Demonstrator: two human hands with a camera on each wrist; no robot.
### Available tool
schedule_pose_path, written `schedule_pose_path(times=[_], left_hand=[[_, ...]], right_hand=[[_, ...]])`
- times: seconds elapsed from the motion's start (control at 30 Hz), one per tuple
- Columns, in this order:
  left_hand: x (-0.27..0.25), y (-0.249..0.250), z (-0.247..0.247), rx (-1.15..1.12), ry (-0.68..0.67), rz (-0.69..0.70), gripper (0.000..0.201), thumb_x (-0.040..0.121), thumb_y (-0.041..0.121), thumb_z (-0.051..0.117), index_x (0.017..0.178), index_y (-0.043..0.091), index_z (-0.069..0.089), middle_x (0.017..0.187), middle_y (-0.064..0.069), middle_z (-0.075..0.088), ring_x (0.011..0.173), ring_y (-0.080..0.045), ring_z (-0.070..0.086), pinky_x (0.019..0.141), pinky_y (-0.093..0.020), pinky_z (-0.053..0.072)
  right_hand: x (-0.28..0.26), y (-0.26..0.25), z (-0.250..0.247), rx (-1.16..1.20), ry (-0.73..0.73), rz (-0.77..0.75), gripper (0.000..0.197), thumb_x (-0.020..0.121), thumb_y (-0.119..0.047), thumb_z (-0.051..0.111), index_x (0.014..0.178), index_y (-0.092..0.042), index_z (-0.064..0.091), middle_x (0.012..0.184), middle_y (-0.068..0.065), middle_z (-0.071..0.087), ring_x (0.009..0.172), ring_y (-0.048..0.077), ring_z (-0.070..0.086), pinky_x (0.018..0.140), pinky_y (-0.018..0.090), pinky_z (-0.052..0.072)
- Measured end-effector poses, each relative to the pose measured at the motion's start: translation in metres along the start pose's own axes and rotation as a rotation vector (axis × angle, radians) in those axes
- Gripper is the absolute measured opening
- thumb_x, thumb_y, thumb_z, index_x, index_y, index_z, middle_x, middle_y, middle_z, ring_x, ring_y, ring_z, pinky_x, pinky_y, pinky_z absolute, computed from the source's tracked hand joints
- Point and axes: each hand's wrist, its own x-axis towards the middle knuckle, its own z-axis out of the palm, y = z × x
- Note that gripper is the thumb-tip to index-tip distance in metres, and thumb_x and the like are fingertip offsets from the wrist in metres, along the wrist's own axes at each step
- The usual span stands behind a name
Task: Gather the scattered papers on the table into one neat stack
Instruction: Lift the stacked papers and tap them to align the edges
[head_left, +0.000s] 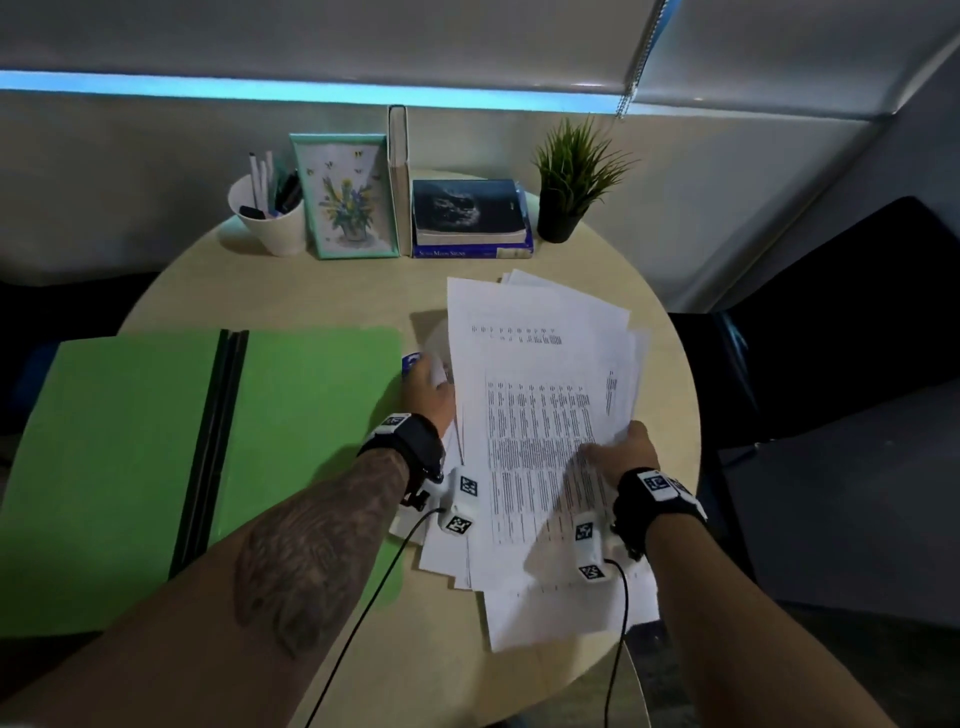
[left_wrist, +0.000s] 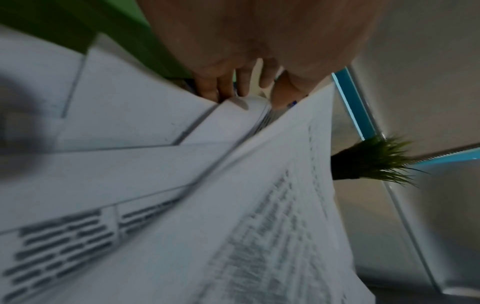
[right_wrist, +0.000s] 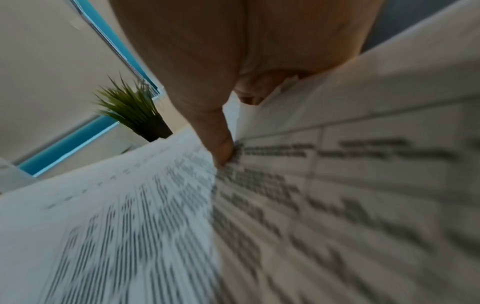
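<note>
A loose pile of printed white papers (head_left: 540, 415) lies fanned out on the right half of the round wooden table (head_left: 332, 296). My left hand (head_left: 428, 387) grips the pile's left edge; in the left wrist view its fingers (left_wrist: 223, 86) reach down behind the sheets (left_wrist: 259, 205) with the thumb on the other side. My right hand (head_left: 618, 449) pinches the right side of the pile. Its thumb (right_wrist: 221, 148) presses on the top printed sheet (right_wrist: 130, 226) while the fingers sit underneath. A few sheets (head_left: 561, 608) stick out askew at the near end.
An open green folder (head_left: 130, 467) covers the table's left half. Along the back stand a white pen cup (head_left: 270, 218), a framed flower picture (head_left: 345, 197), an upright book (head_left: 398, 176), stacked books (head_left: 470, 218) and a potted plant (head_left: 571, 176). The table's edge curves close to the right of the pile.
</note>
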Motion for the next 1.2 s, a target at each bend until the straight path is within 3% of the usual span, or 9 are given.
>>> schedule_pose_path(times=[0.13,0.23,0.33,0.5,0.67,0.8,0.9,1.0,1.2], left_hand=[[0.006,-0.013,-0.004,-0.042,0.069,-0.087,0.080,0.074,0.035,0.068,0.142,0.006,0.039,0.143,-0.015,0.047,0.130,-0.034,0.048,0.106,-0.046,0.042],[0.000,-0.010,-0.003,0.112,0.006,-0.113,0.070,0.079,0.024,0.074,0.138,0.002,0.042,0.133,-0.012,0.054,0.121,-0.031,0.054,0.100,-0.037,0.045],[-0.004,-0.007,0.000,0.177,-0.019,-0.036,0.058,0.080,0.016,0.069,0.134,0.009,0.048,0.129,-0.011,0.060,0.113,-0.032,0.060,0.095,-0.037,0.049],[-0.005,-0.001,-0.006,0.418,-0.193,0.149,0.074,0.080,0.038,0.058,0.147,0.036,0.026,0.148,0.002,0.045,0.124,-0.030,0.054,0.103,-0.045,0.046],[-0.002,0.006,-0.010,0.278,-0.124,-0.025,0.076,0.083,0.028,0.072,0.144,0.010,0.032,0.143,-0.010,0.049,0.125,-0.033,0.051,0.104,-0.041,0.043],[0.000,-0.001,-0.012,0.048,-0.219,-0.229,0.085,0.072,0.033,0.080,0.142,0.005,0.040,0.142,-0.009,0.051,0.125,-0.030,0.053,0.104,-0.036,0.044],[0.001,-0.008,-0.014,0.010,-0.299,-0.329,0.097,0.067,0.040,0.083,0.144,0.001,0.037,0.145,-0.009,0.047,0.128,-0.030,0.050,0.103,-0.032,0.041],[0.000,-0.012,-0.010,-0.005,-0.302,-0.314,0.078,0.080,0.032,0.077,0.140,-0.002,0.042,0.144,-0.013,0.048,0.131,-0.029,0.048,0.104,-0.031,0.039],[-0.006,-0.004,-0.014,0.017,-0.276,-0.262,0.091,0.076,0.028,0.081,0.146,-0.002,0.030,0.146,-0.015,0.044,0.131,-0.031,0.047,0.098,-0.030,0.041]], right_hand=[[-0.002,0.006,0.007,-0.011,0.083,0.057,0.048,0.090,-0.042,0.058,0.117,-0.003,0.049,0.111,0.016,0.059,0.085,0.031,0.055,0.069,0.033,0.041],[-0.006,-0.001,0.015,0.001,0.124,0.032,0.057,0.087,-0.050,0.057,0.113,0.001,0.051,0.109,0.017,0.058,0.096,0.037,0.060,0.074,0.036,0.047],[-0.011,-0.009,0.022,-0.094,0.160,0.002,0.059,0.084,-0.051,0.058,0.114,0.000,0.053,0.115,0.022,0.054,0.102,0.042,0.057,0.086,0.046,0.051],[-0.011,-0.014,0.015,-0.002,0.114,-0.043,0.053,0.087,-0.040,0.059,0.126,-0.005,0.050,0.121,0.020,0.054,0.101,0.039,0.059,0.088,0.042,0.051],[-0.001,-0.014,0.005,0.188,0.007,0.044,0.054,0.086,-0.036,0.068,0.124,-0.001,0.054,0.113,0.018,0.062,0.098,0.036,0.061,0.079,0.038,0.049],[0.000,-0.012,-0.002,0.347,-0.137,0.154,0.064,0.079,-0.037,0.073,0.128,0.000,0.053,0.114,0.019,0.062,0.096,0.036,0.060,0.084,0.041,0.051],[-0.007,-0.014,-0.005,0.300,-0.214,0.151,0.058,0.080,-0.034,0.070,0.123,0.002,0.054,0.108,0.017,0.060,0.084,0.032,0.058,0.071,0.035,0.046],[-0.014,-0.016,-0.001,0.279,-0.228,0.108,0.049,0.083,-0.028,0.069,0.121,0.000,0.056,0.097,0.014,0.061,0.074,0.027,0.057,0.065,0.031,0.043],[-0.031,-0.017,0.005,0.187,-0.146,-0.077,0.039,0.088,-0.026,0.066,0.118,-0.003,0.057,0.092,0.012,0.060,0.072,0.024,0.055,0.056,0.024,0.042]])
